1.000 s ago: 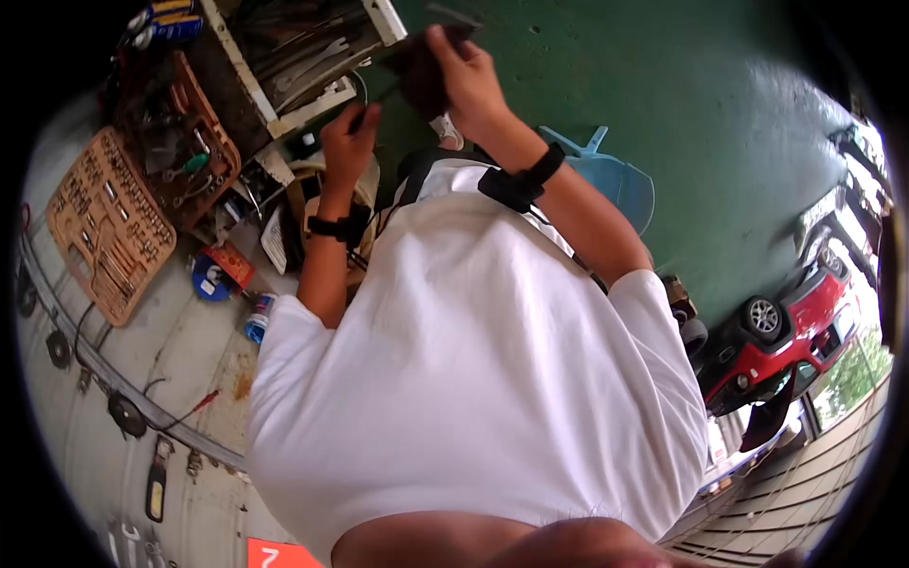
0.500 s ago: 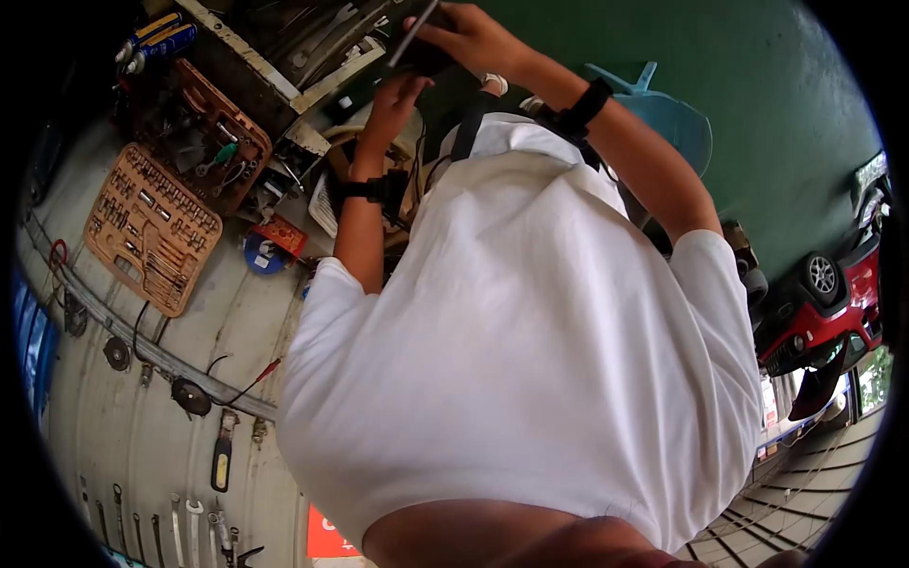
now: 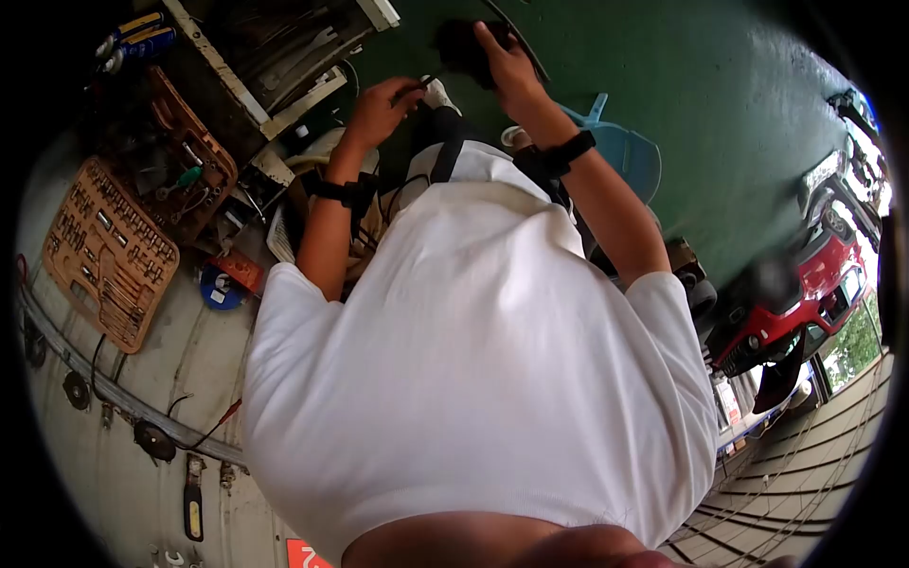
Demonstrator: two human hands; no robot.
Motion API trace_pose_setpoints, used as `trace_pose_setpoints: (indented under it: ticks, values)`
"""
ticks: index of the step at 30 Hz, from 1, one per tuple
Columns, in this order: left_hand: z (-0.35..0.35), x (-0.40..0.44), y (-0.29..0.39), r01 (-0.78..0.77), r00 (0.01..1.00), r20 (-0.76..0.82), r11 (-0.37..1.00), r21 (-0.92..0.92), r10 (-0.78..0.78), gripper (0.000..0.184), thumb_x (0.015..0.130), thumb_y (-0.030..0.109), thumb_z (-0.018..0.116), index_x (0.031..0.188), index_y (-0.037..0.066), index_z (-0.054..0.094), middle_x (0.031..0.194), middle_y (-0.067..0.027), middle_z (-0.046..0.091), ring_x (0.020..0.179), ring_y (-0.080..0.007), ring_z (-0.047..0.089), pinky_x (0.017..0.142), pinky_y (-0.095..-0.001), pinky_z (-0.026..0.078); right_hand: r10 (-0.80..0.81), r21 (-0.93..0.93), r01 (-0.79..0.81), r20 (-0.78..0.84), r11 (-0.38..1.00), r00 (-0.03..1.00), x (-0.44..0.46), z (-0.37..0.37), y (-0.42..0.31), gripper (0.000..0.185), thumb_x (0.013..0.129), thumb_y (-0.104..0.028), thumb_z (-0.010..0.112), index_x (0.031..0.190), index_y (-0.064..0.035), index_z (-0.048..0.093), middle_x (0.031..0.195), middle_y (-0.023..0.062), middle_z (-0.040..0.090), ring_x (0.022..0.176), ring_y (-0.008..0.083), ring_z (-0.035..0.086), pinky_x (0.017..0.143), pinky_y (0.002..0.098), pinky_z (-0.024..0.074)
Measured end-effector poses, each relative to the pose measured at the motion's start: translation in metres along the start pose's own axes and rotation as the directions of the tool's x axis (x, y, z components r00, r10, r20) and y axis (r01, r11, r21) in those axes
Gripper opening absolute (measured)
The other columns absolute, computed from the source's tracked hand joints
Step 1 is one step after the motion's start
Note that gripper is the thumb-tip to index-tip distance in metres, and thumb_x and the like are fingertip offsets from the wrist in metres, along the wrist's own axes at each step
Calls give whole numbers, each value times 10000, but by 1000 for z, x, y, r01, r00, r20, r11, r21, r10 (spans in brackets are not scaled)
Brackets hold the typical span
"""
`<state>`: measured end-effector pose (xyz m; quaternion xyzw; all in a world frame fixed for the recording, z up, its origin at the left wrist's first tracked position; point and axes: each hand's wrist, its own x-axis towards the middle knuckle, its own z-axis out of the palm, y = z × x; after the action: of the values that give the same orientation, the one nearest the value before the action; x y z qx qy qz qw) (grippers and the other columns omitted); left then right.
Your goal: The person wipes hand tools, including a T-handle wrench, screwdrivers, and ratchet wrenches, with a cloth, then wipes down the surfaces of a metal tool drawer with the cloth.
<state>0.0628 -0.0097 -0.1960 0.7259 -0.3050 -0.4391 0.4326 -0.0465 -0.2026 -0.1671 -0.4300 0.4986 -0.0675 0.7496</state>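
Observation:
My right hand (image 3: 516,71) is at the top middle, its thumb up, wrapped around a dark flat piece (image 3: 464,52) with a thin curved edge on its right side. Its exact kind is too dark to make out. Lower and to the left, my left hand (image 3: 379,112) pinches a short slim dark tool (image 3: 418,86) whose tip points toward that piece. A gap separates the two hands. Both wrists wear black bands.
A bench frame (image 3: 270,123) with tools stands to the left, beside an open socket set case (image 3: 109,251) and a blue disc (image 3: 221,287). At right are a light-blue plastic stool (image 3: 620,156) and a red car (image 3: 824,284). Green floor (image 3: 682,85) lies ahead.
My hands have moved apart; the right one has carried the dark piece to the right and turned it. The left hand has shifted slightly left. The whole view has swung a little.

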Motion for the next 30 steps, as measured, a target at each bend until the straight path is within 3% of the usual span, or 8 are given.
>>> trace_pose_setpoints:
  ticks: [4, 11, 14, 17, 19, 23, 27, 30]
  values:
    - [5, -20, -14, 126, 991, 40, 991, 38, -128, 281, 945, 237, 642, 1117, 15, 657, 878, -74, 689, 729, -108, 632, 631, -267, 505, -88, -113, 90, 28, 989, 996, 0, 4, 22, 488, 903, -421, 663, 1157, -7, 616, 1050, 94, 664, 943, 172, 599, 856, 322, 480]
    - [13, -41, -26, -70, 983, -177, 995, -64, 57, 268, 977, 284, 582, 1081, 41, 624, 822, -73, 667, 744, -138, 619, 678, -300, 473, -345, -464, 428, 255, 776, 903, -26, 23, -13, 359, 919, -315, 669, 974, 38, 646, 789, 60, 664, 720, 98, 571, 654, 287, 490]
    - [-2, -42, -28, 14, 1000, 25, 963, -270, -7, 239, 980, 283, 582, 1020, 54, 642, 717, 7, 535, 662, -95, 491, 619, -273, 409, -366, -406, 479, 326, 778, 872, -41, 32, -29, 288, 920, -234, 677, 1008, 40, 651, 801, 17, 635, 751, 64, 521, 673, 236, 453]
    - [-16, -47, -14, -4, 997, 65, 855, -519, 44, 244, 979, 268, 573, 943, 42, 660, 644, 21, 475, 584, -60, 416, 550, -247, 352, -168, 12, 178, 406, 984, 898, -64, 44, -48, 275, 894, -119, 657, 1107, 51, 616, 1007, 69, 667, 877, 165, 630, 833, 310, 520]
    - [-31, -50, 0, 48, 986, 150, 751, -658, 68, 305, 979, 245, 558, 836, 5, 679, 587, 19, 466, 532, -61, 387, 501, -249, 307, -135, 99, 101, 457, 990, 879, -70, 39, -54, 282, 873, -60, 629, 1128, 55, 598, 1055, 89, 656, 930, 201, 634, 882, 337, 517]
    - [-33, -60, 24, -17, 1000, -7, 795, -607, 15, 355, 975, 230, 552, 749, -1, 700, 525, 32, 438, 487, -49, 353, 463, -246, 268, -149, 237, 21, 536, 971, 831, -72, 46, -79, 347, 802, 65, 563, 1148, 58, 574, 1107, 109, 629, 1002, 238, 622, 948, 359, 492]
    - [-35, -75, 38, -80, 989, -147, 809, -582, -8, 355, 978, 260, 560, 794, 10, 732, 541, 37, 473, 502, -39, 385, 465, -234, 283, -306, 123, 282, 476, 951, 824, -65, 61, -71, 215, 932, -42, 575, 1128, 44, 590, 1020, 83, 641, 930, 197, 617, 917, 338, 492]
    - [-34, -90, 48, -131, 961, -275, 899, -419, 12, 321, 985, 265, 560, 847, 37, 740, 579, 41, 504, 539, -43, 437, 489, -235, 322, -306, 139, 273, 487, 952, 818, -65, 75, -68, 235, 974, -115, 568, 1158, 28, 592, 1082, 102, 651, 1001, 206, 625, 933, 353, 497]
